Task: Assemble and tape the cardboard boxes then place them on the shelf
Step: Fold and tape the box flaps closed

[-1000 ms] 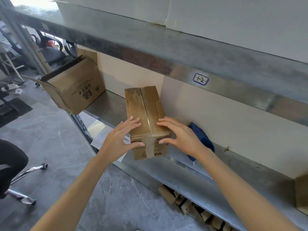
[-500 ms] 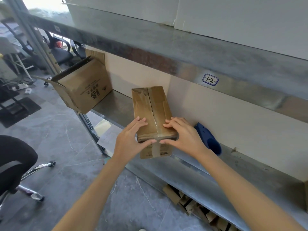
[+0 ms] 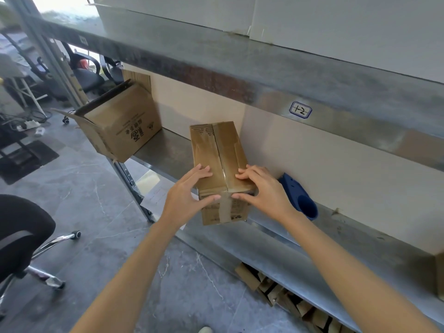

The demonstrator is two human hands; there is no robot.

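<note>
A small taped cardboard box [image 3: 216, 150] sits on the metal shelf [image 3: 276, 248], its near end over the shelf's front edge. Clear tape runs along the top seam and down the front face. My left hand [image 3: 189, 195] rests on the box's near left corner, fingers flat on top and thumb against the front. My right hand [image 3: 264, 191] mirrors it on the near right corner, fingers flat on top and thumb on the front face.
A larger open box [image 3: 125, 131] lies on its side at the shelf's left end, overhanging it. A blue object [image 3: 300, 195] lies right of the small box. An upper shelf [image 3: 240, 68] hangs overhead. Cardboard scraps [image 3: 288, 292] sit below; an office chair [image 3: 21, 231] stands at left.
The box has slid a little further back onto the shelf, with both hands staying on its near end. The view has shifted slightly.
</note>
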